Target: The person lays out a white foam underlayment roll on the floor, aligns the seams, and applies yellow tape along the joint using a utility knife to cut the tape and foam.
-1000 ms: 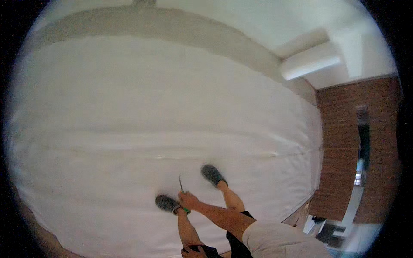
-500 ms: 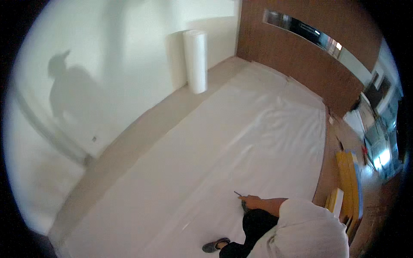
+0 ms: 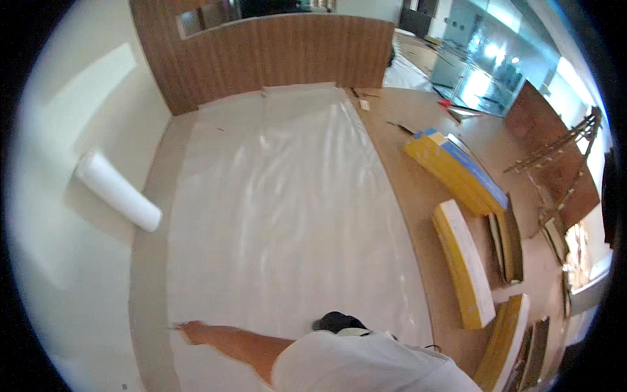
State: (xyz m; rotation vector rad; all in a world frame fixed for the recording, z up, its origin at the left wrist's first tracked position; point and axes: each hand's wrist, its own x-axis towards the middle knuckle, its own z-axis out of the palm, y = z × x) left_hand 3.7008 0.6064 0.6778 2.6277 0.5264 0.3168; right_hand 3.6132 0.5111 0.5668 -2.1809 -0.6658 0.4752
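My right hand [image 3: 191,332] is held out to the left over the pale sheet [image 3: 281,261] spread on the floor, close to the sheet's left edge. Its fingers are closed on a thin, pen-like tool [image 3: 174,327], small and blurred, so its kind does not show. The bare forearm comes from a white short sleeve at the lower edge. One dark shoe [image 3: 336,321] of mine shows on the sheet just beyond the shirt. My left hand is out of the picture.
A white roll [image 3: 124,193] leans against the left wall. Curved wood panelling [image 3: 281,55] closes the far side. Long yellow cartons [image 3: 450,170] and a yellow-and-white one [image 3: 465,264] lie on the brown floor to the right, with brown board [image 3: 555,144] behind.
The view has swung right, bringing the cartons and the panelling further in. My right hand has gone from low over the sheet by my feet to reaching out at the left, the thin tool still held.
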